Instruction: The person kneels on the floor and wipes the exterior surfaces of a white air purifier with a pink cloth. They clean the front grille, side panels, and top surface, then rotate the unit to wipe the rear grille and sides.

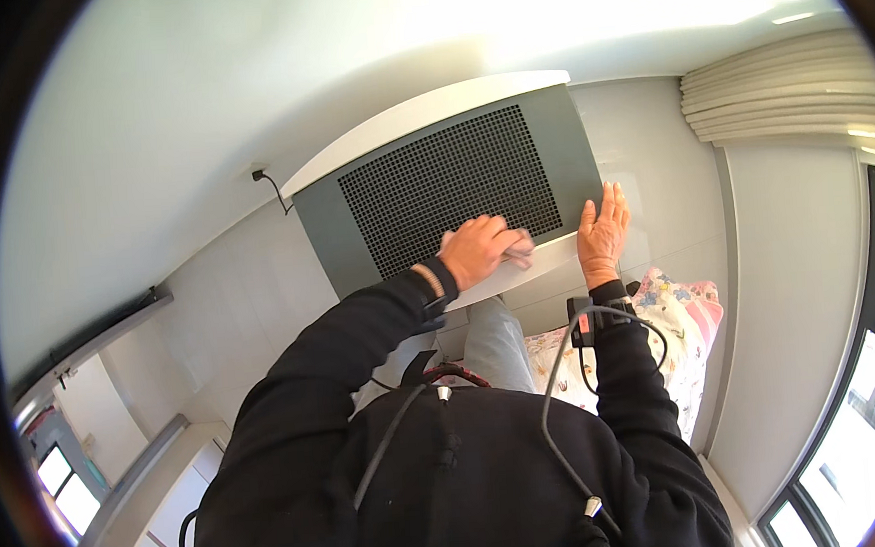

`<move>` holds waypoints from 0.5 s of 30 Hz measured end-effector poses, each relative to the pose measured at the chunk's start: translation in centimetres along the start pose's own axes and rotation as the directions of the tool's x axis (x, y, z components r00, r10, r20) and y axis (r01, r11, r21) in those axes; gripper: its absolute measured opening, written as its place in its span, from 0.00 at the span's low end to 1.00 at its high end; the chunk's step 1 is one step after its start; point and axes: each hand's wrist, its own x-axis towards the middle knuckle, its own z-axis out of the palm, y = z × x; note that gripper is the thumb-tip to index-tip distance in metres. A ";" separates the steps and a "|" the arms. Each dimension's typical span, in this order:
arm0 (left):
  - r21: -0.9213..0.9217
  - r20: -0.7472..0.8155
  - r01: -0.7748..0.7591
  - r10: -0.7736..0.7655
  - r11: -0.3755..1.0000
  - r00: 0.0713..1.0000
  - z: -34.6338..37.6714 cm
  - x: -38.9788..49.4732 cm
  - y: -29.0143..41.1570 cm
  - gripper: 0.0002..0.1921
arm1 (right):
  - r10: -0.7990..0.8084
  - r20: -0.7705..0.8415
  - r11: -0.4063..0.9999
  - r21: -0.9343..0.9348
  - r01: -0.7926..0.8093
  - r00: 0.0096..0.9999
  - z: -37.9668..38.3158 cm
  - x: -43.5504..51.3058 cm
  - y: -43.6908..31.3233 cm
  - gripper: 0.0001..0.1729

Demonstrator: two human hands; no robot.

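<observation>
A white floor-standing appliance, possibly an air purifier [573,156], has a grey top panel with a dark square-mesh grille [447,186]. My left hand [485,248] lies over the front edge of the grille with its fingers bent, and it is blurred. Something pale shows at its edges, but whether that is a wipe or only blurred fingers is unclear. Flat against the appliance's right side rests my right hand [604,235], fingers straight and thumb apart, holding nothing.
A black plug and cord [270,184] run from the wall behind the appliance. Patterned bedding [666,320] lies at my right, below the right hand. A beige curtain [780,94] and dark-framed windows [865,390] are on the right. Grey cables [554,394] hang across my chest and right sleeve.
</observation>
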 end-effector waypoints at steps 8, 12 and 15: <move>-0.019 -0.015 0.004 -0.004 1.000 1.000 5.8 10.2 3.7 0.15 | 0.421 0.152 0.722 0.541 -0.432 0.894 -6.1 -1.7 -1.5 0.07; -0.050 -0.030 -0.069 0.068 0.996 0.997 3.8 7.3 2.9 0.19 | 0.314 0.205 0.808 0.455 -0.374 0.927 -6.8 -0.6 -1.0 0.07; 0.010 0.120 -0.007 0.005 1.000 0.993 0.7 3.5 2.2 0.18 | 0.246 0.276 0.899 0.295 -0.325 0.929 -6.7 0.2 0.3 0.09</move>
